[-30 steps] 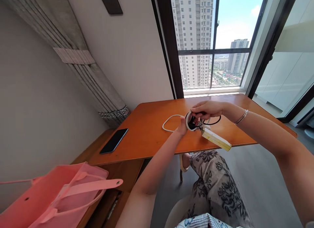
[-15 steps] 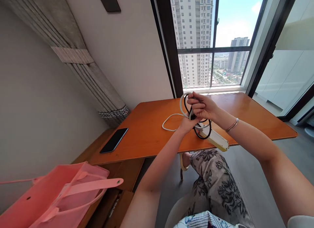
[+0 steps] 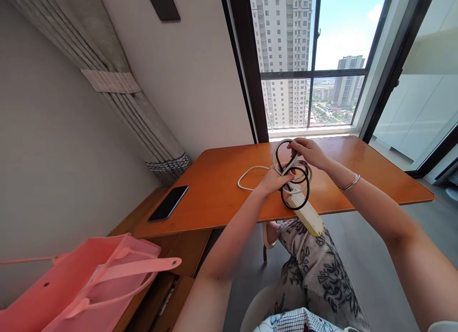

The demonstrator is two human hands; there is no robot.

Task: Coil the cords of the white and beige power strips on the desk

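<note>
Black and white cables (image 3: 294, 208) are looped together in a loose bundle above the table. My left hand (image 3: 275, 180) is closed around the middle of the bundle, where the loops cross. With its fingertips, my right hand (image 3: 309, 151) pinches the upper loop at its right side. A white and pale yellow power strip (image 3: 308, 216) hangs at a slant below the loops, its lower end past the table's front edge. One white cable length (image 3: 239, 180) curves out to the left over the tabletop. What my left palm covers is hidden.
A dark-screened phone (image 3: 168, 204) lies at the left end of the orange-brown wooden table (image 3: 218, 189). An open pink bag (image 3: 75, 284) stands at the lower left, beside a wooden cabinet. My legs are under the table's front edge, and a window (image 3: 311, 74) is behind it.
My right hand has moved slightly right, its fingers on the upper loop. The loops have spread apart, and the power strip has swung lower and to the left.
</note>
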